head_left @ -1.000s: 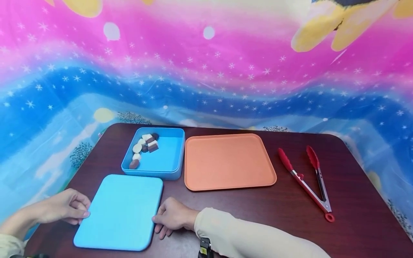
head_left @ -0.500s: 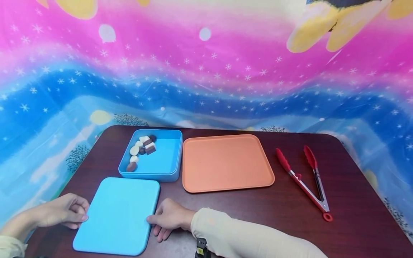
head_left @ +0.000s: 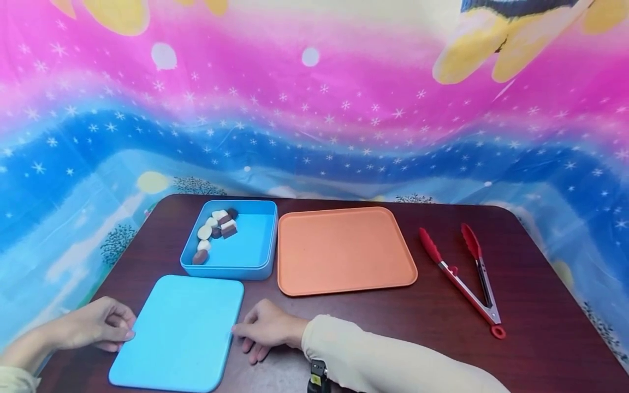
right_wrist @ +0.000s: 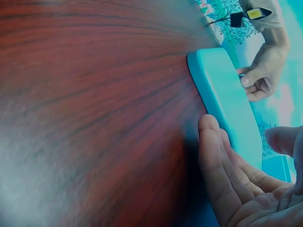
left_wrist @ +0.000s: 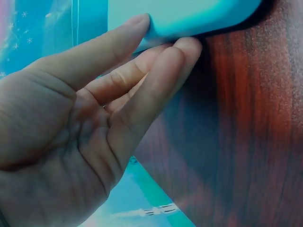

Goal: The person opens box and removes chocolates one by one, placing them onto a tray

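A flat light-blue lid (head_left: 179,333) lies on the table at the front left. My left hand (head_left: 100,325) pinches its left edge; in the left wrist view the thumb (left_wrist: 137,26) laps over the top while the fingertips meet the side. At the opposite edge is my right hand (head_left: 267,330). Its fairly straight fingers (right_wrist: 213,151) lie along the lid's side in the right wrist view, with the thumb held away from them. Just behind the lid stands an uncovered blue box (head_left: 255,240), with several brown and white chocolate-like pieces (head_left: 216,229) along its left side.
An orange tray (head_left: 346,251) sits to the right of the box, almost against it. Farther right, red-tipped tongs (head_left: 467,289) lie spread on the dark wooden table (head_left: 373,316). A colourful printed cloth (head_left: 314,109) hangs behind the table.
My right thumb has drawn back from over the lid's top to its right edge. The left hand keeps its place on the lid. The head view has shifted slightly.
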`<state>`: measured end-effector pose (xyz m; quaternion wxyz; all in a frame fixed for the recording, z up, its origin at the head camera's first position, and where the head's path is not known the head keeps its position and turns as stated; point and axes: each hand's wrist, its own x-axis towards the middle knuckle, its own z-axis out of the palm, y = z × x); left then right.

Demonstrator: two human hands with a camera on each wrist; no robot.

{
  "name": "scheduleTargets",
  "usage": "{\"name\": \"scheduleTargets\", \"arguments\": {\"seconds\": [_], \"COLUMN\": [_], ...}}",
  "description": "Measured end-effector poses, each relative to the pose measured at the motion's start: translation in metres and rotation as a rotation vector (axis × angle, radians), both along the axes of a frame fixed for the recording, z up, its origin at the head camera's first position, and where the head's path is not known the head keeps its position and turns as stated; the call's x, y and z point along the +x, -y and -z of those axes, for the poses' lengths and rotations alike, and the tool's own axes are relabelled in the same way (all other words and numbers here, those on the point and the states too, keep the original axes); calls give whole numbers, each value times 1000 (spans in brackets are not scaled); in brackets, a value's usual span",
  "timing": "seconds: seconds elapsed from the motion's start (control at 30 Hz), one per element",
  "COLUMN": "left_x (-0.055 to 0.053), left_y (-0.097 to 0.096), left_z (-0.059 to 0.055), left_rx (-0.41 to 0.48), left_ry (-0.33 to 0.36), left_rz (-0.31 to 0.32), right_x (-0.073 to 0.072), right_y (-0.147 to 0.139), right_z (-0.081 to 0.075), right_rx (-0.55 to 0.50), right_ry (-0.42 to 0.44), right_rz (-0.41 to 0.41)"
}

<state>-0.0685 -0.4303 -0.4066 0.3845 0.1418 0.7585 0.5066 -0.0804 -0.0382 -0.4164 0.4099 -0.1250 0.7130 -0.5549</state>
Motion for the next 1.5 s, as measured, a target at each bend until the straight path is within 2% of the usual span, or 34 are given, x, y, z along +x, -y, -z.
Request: {"name": "scheduleTargets", "arguments": {"seconds": [0.13, 0.23, 0.3, 0.43, 0.53, 0.63, 0.9, 1.13, 1.27, 1.37, 1.5], "left_x": [-3, -7, -11, -21, -30, -40, -60, -67, -71, -73, -77], "left_y": [1, -3, -9, -27, -41, -52, -67, -73, -77, -78, -79], "left_z": [-5, -10, -13, -17, -21, -24, -28, -29, -27, -26, -24], "left_rx": [-90, -192, -266, -395, -427, -415, -338, -315, -356, -426, -471], "left_ry": [-37, -86, -170, -386, -505, -571, -690, -723, -758, -776, -750], "left_rz": [-36, -95, -153, -314, -394, -436, -536, -603, -663, -707, -711], "right_x": [-5, -8, -10, -15, -18, -19, -22, -24, -26, -28, -29], "right_y": [-9, -17, -22, -34, -43, -52, -67, -88, -103, -115, -128], "right_z": [1, 0, -1, -5, -7, -8, -7, -6, -9, -12, -14], "right_rx": [-17, -15, -13, -15, -15, -19, -21, -13, -24, -27, -21], "right_ry": [-13, -38, -48, -61, -66, -76, -133, -192, -257, -307, -353], "right_rz": [16, 32, 49, 78, 98, 123, 146, 165, 176, 186, 205]}}
